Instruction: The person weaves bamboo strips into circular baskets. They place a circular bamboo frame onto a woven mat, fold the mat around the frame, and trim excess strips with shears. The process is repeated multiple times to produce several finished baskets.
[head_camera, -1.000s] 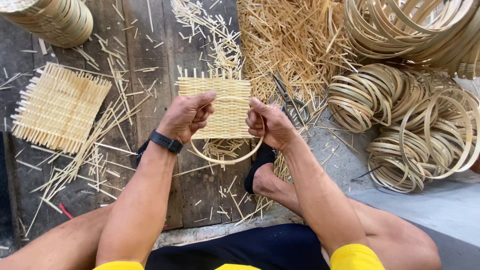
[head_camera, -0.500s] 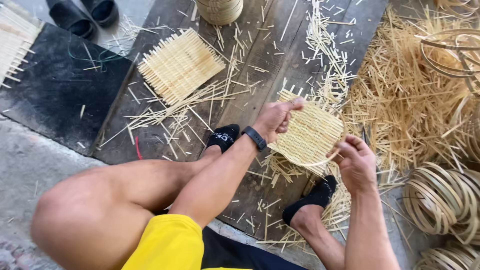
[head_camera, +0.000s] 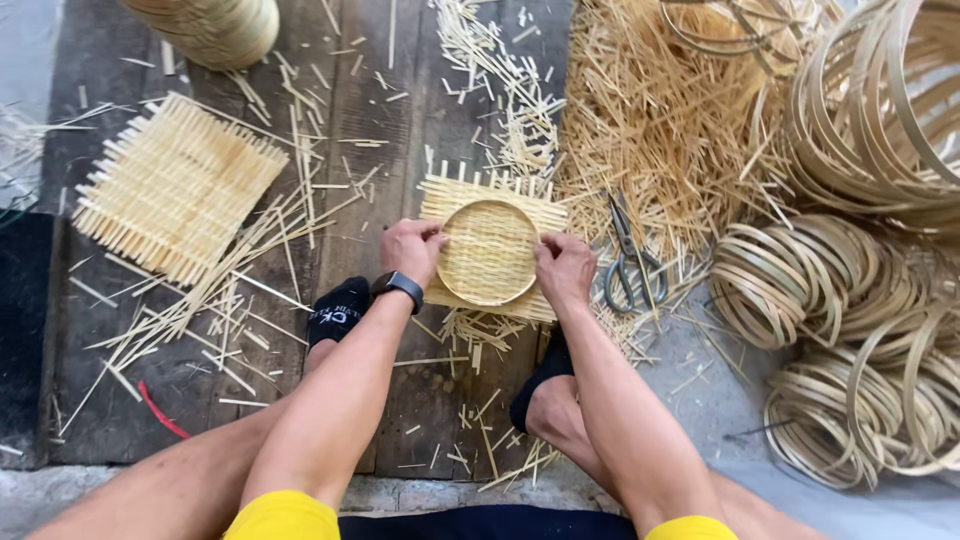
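Woven bamboo mat (head_camera: 492, 250) with round hoop (head_camera: 489, 207) pressed on top, centred over wooden planks (head_camera: 370, 130). Left hand (head_camera: 411, 249) grasping mat's left edge; right hand (head_camera: 564, 268) grasping right edge. Scissors (head_camera: 630, 258) just beside right hand.

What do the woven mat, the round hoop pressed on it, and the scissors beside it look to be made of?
Woven mat: pale split bamboo or similar strips, unfinished, loose ends protruding. Round hoop: a bent strip of apparently the same material, matte tan. Scissors: grey metal, dull sheen.
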